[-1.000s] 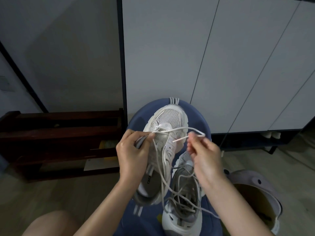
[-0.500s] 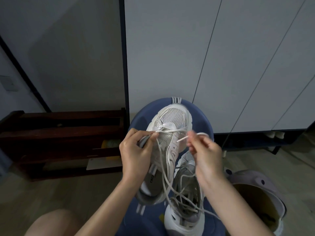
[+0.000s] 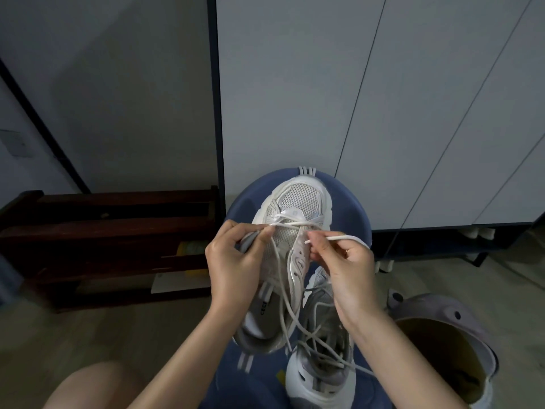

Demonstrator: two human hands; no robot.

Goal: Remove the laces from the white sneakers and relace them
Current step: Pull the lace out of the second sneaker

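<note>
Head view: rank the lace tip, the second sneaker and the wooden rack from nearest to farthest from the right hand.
1. Lace tip: pinched in the right hand.
2. Second sneaker: just below that hand, on the blue seat.
3. Wooden rack: far left, beyond the left hand.

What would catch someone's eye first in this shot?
The white sneaker held up at centre, toe pointing away, with both hands working its lace: left hand on its side, right hand pinching a lace end. The second sneaker lies below on the blue seat.
</note>
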